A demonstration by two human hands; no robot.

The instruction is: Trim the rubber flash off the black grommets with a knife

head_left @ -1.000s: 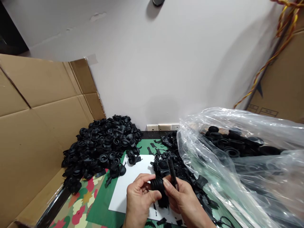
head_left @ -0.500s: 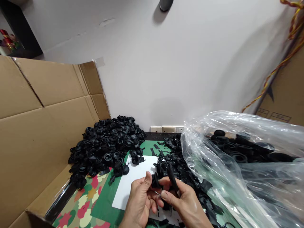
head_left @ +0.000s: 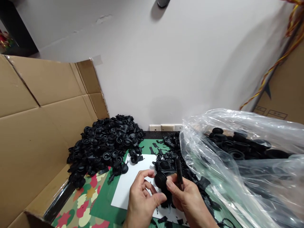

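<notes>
Both my hands are low in the middle of the view over a white sheet. My left hand pinches a black ribbed rubber part between thumb and fingers. My right hand touches the same part with its thumb and also grips a thin black tool that sticks up from the fist. Loose black scraps lie just behind the hands.
A big heap of black rubber parts lies at the left against a cardboard wall. A clear plastic bag holding more black parts fills the right. Wall sockets sit at the back. A patterned mat covers the table.
The rubber part has been turned in my fingers, so its ribbed round side now faces me. The tool in my right hand has shifted slightly to the right.
</notes>
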